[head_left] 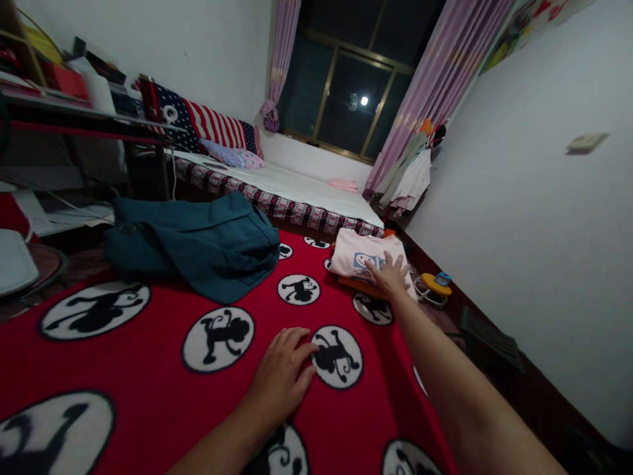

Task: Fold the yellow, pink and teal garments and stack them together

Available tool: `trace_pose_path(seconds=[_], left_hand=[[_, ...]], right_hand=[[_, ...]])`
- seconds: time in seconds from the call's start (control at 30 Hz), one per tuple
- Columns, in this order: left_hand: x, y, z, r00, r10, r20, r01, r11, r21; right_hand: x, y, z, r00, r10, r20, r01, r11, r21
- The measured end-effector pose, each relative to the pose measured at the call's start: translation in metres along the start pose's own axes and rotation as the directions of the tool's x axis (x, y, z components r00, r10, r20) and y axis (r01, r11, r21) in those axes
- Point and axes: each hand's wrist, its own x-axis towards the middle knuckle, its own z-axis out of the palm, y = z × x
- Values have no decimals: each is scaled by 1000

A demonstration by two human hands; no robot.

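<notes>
Right hand [394, 276], fingers spread, at the folded pink shirt [345, 253] near the red blanket's [163, 389] far right corner; apparently an arranging step, calling for light, level contact. Left hand [283, 371], loosely open, over the blanket; teal garment [202, 241] towards the far left.

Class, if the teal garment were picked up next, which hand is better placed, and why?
Probably the left. The left hand looks empty and is nearer the teal garment; the right hand is farther right, at the folded pink shirt.
</notes>
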Motion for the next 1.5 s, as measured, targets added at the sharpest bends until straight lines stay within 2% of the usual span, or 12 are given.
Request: trace_pose_path(seconds=[0.13,0.23,0.37,0.47,0.57,0.7,0.97,1.1,1.2,1.3,1.37,1.5], left_hand=[[5,2,-3,1000,-17,-2,17,1000,-22],[7,3,-5,1000,-15,-16,14,999,-38],[6,2,-5,999,13,-45,-15,998,-56],[4,0,-4,998,20,-60,-24,998,-65],[3,-3,-4,997,37,-65,-42,996,-75],[6,-7,-5,996,33,-84,-43,992,-117],[2,-9,-7,987,21,-158,-55,976,-211],[16,-38,-52,967,67,-246,-80,996,-44],[36,-80,-116,923,28,-383,94,951,296],[55,-123,-182,815,-111,-569,411,803,431],[62,-146,-216,727,-245,-642,581,717,385],[66,-173,-252,598,-518,-612,751,628,203]], right_hand=[[-8,29,4,990,-79,118,85,995,-45],[-22,27,2,991,21,132,-15,999,-46],[-78,3,19,1000,20,-14,-21,994,-111],[-136,-16,41,993,-61,100,71,993,-97],[-185,-35,53,978,-134,161,137,990,-11],[-225,-51,54,962,-263,68,244,946,214],[-237,-48,54,948,-313,-61,281,730,623],[-238,-48,52,938,-337,-82,315,726,612],[-239,-51,51,935,-344,-89,327,737,592],[-239,-54,50,924,-366,-108,360,741,567],[-238,-55,50,918,-378,-121,378,739,557],[-238,-56,49,915,-383,-124,384,740,552]])
